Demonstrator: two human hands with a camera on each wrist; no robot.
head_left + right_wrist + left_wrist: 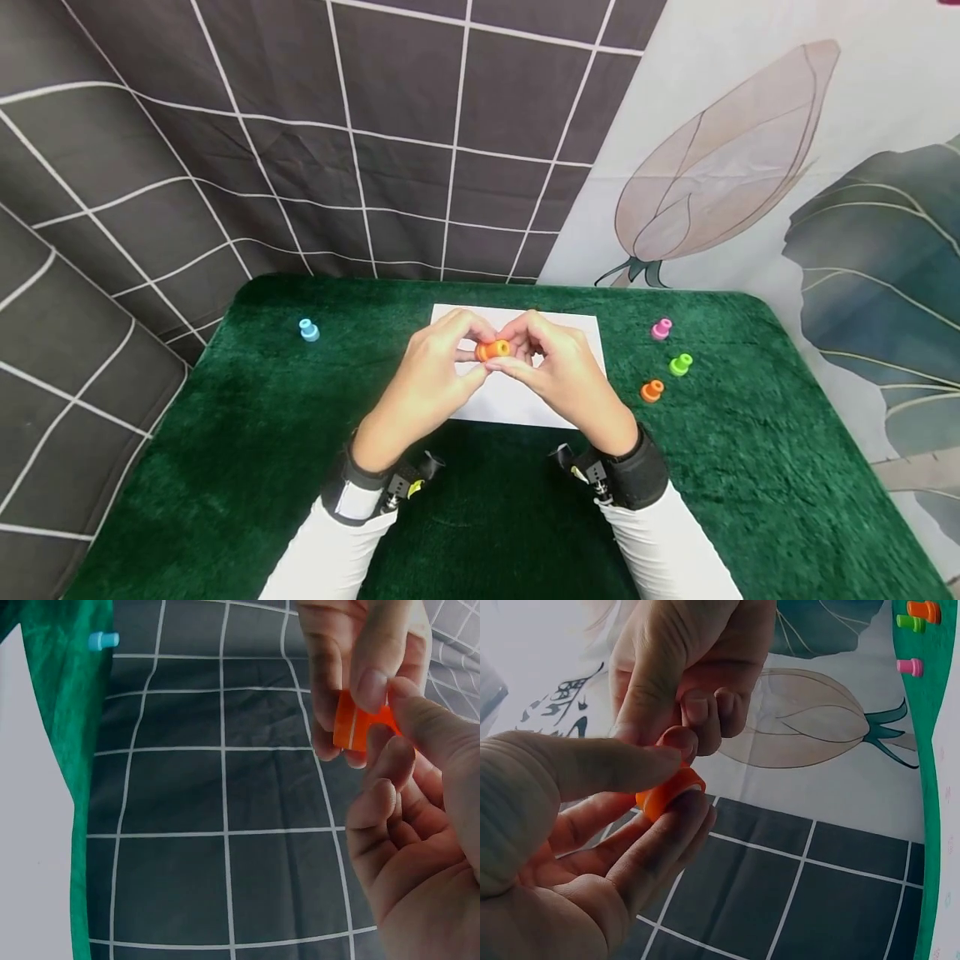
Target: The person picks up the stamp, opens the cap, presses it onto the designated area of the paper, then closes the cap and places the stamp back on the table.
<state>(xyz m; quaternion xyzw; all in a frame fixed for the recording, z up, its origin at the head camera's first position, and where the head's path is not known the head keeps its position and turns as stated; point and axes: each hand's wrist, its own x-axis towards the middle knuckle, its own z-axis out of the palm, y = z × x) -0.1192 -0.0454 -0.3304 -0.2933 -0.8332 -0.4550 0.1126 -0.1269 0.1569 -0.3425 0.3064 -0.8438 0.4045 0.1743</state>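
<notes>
Head view shows us both hands raised together above the white sheet of paper [525, 400] that lies in the middle of the green velvet table [247, 467]. Our left hand [427, 387] and right hand [562, 379] meet at a small orange spool-shaped piece [492, 350], held just over the far half of the paper. We see no box, bowl or tray anywhere on the cloth; the loose pieces sit straight on it.

From the left wrist, our left thumb and forefinger pinch the orange piece [669, 793] from above and below, while the right hand's fingertips [681, 739] press on it from the far side. From the right wrist, the orange piece [352, 729] shows a flat rim and a narrower neck, and fingers of both hands close on it, the right thumb [427, 724] against its neck.

To our right on the cloth stand a pink peg [661, 329], a green peg [680, 365] and an orange peg [652, 391], near one another and well apart from the paper's right edge. A blue peg [309, 331] stands alone near the far left corner. Between the paper and the near edge of the table the green cloth lies open beneath our wrists, and a checked curtain [300, 142] hangs close behind the far edge.
</notes>
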